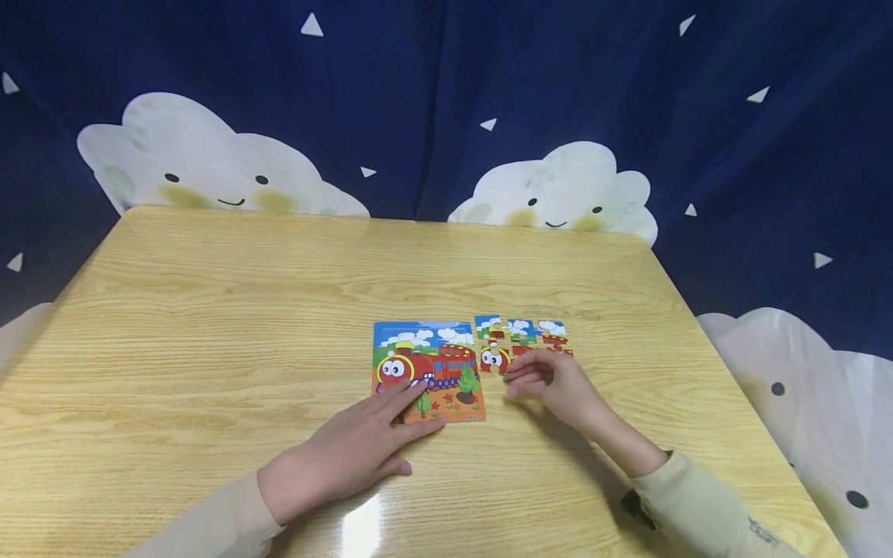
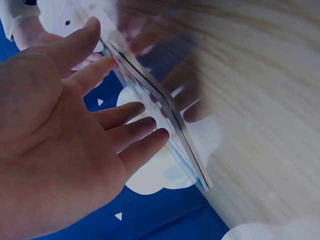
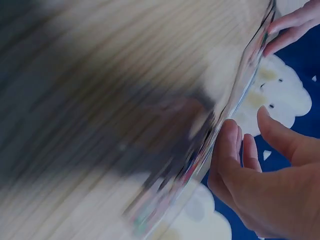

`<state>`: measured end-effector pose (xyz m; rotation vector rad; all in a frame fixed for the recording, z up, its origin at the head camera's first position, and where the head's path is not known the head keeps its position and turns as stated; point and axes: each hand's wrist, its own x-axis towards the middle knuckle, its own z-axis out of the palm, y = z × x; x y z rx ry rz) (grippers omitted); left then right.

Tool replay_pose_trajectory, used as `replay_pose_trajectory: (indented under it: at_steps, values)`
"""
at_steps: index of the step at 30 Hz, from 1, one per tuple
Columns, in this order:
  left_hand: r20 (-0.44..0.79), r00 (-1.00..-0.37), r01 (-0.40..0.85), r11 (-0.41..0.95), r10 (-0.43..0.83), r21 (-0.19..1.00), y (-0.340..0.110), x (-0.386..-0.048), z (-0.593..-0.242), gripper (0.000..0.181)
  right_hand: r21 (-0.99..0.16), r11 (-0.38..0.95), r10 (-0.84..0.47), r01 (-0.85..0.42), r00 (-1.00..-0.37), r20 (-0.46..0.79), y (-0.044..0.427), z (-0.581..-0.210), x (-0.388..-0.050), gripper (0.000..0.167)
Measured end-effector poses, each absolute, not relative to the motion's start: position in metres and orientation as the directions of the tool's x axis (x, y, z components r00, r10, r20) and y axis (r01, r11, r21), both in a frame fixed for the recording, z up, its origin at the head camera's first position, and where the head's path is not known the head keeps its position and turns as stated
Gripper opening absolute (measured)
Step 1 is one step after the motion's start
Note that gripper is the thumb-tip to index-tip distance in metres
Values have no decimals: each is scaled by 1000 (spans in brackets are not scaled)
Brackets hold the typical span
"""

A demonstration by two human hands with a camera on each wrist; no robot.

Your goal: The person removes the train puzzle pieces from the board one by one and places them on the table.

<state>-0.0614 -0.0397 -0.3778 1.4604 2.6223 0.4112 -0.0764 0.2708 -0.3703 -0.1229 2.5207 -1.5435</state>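
Observation:
A square picture board (image 1: 462, 408) with a red cartoon train lies flat on the table. My left hand (image 1: 349, 451) rests on its lower left part, fingers spread and fairly straight; in the left wrist view the fingertips (image 2: 161, 136) meet the board's surface. Just right of the board are several loose jigsaw pieces (image 1: 491, 358) with matching train and cloud pictures. My right hand (image 1: 563, 387) is over the lower right pieces, fingers bent slightly and touching down there. In the right wrist view its thumb (image 3: 275, 130) stands apart from the fingers. The hand covers some pieces.
The pale wooden table (image 1: 209, 310) extends around the board on all sides. Behind it hangs a dark blue curtain (image 1: 418, 93) with white clouds and triangles. A small dark object (image 1: 638, 510) shows at the right sleeve.

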Motion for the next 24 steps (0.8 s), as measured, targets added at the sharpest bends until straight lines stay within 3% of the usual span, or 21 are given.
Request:
replay_pose_trajectory:
  at_steps: [11,24]
  values:
    - [68,-534,825,503,843,257,-55,-59,-381,61,-915,390,-287,106,-930,-230,224,-374,-85,29]
    - [44,-539,823,515,841,239,-60,-58,-383,58,-868,469,-256,163,-916,-310,204,-371,-88,22]
